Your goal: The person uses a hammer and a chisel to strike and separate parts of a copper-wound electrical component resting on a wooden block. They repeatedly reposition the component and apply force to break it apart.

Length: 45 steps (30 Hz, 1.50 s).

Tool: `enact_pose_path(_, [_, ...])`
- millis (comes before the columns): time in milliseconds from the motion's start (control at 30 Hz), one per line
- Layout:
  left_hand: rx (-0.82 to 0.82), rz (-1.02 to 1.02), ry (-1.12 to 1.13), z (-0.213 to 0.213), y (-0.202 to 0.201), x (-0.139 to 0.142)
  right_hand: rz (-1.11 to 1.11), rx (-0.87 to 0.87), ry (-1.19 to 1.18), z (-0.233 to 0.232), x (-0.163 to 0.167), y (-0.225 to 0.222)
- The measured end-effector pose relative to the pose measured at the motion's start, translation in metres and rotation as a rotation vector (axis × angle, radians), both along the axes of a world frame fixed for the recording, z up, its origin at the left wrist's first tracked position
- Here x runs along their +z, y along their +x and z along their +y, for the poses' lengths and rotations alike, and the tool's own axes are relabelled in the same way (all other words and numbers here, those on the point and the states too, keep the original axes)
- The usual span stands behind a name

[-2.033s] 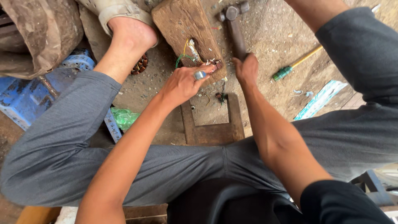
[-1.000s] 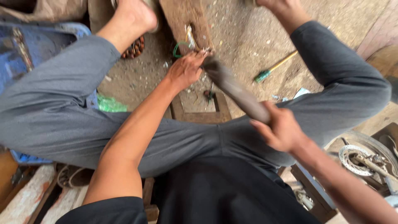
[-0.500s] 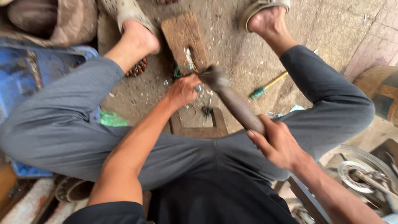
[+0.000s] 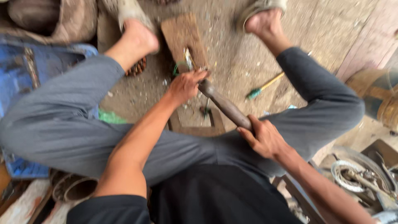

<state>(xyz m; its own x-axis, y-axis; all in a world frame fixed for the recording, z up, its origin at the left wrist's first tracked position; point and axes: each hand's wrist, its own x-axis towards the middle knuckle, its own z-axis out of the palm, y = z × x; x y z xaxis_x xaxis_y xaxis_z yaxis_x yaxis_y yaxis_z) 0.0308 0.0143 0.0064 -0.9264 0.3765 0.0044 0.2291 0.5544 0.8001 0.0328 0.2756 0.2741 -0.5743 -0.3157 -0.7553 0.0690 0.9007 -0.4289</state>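
Note:
My right hand (image 4: 265,139) grips the end of a dark hammer handle (image 4: 226,105) whose head is down by my left fingers. My left hand (image 4: 184,86) pinches a small metal piece against a worn wooden block (image 4: 182,35) on the dirt floor. Thin green and yellow wires (image 4: 182,62) lie on the block just beyond my fingers. The small piece itself is mostly hidden under my fingers and the hammer head. I sit low, with grey-trousered knees spread to either side and both feet by the block.
A green-handled screwdriver (image 4: 263,86) lies on the floor to the right of the block. A blue crate (image 4: 20,74) stands at the left. A wooden frame (image 4: 195,126) lies between my legs. Metal wheel parts (image 4: 356,174) sit at lower right, a barrel (image 4: 379,97) at right.
My right hand drew back along the handle from the block to its end, and the hammer came down toward my left fingers. My left hand stayed on the block. The view shifted.

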Motion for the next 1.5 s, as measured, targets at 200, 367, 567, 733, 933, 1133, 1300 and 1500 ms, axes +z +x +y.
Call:
enact_pose_path(200, [0.006, -0.085, -0.018, 0.000, -0.002, 0.009, 0.070, -0.091, -0.402, 0.007, 0.006, 0.012])
enact_pose_path(367, [-0.011, -0.185, -0.016, 0.000, -0.002, 0.006, 0.074, 0.004, -0.103, 0.001, 0.004, 0.001])
enact_pose_path(567, [0.033, -0.041, -0.014, -0.002, -0.007, 0.001, 0.048, 0.092, -0.010, -0.007, 0.007, 0.001])
enact_pose_path(733, [0.001, -0.126, 0.013, -0.003, -0.003, 0.005, 0.016, -0.109, -0.324, -0.010, 0.018, 0.000])
enact_pose_path(933, [0.077, 0.097, -0.005, -0.002, 0.000, -0.019, -0.029, -0.152, -0.148, -0.006, 0.019, -0.012])
enact_pose_path(1133, [0.046, -0.327, -0.070, 0.001, 0.010, -0.028, 0.036, -0.033, -0.139, -0.008, 0.013, -0.003])
enact_pose_path(1300, [0.025, 0.013, -0.058, 0.002, 0.018, -0.025, -0.042, -0.214, -0.253, -0.008, 0.017, 0.006])
enact_pose_path(1500, [0.186, 0.251, 0.022, 0.010, 0.017, -0.042, 0.024, -0.074, -0.152, -0.009, 0.012, -0.001])
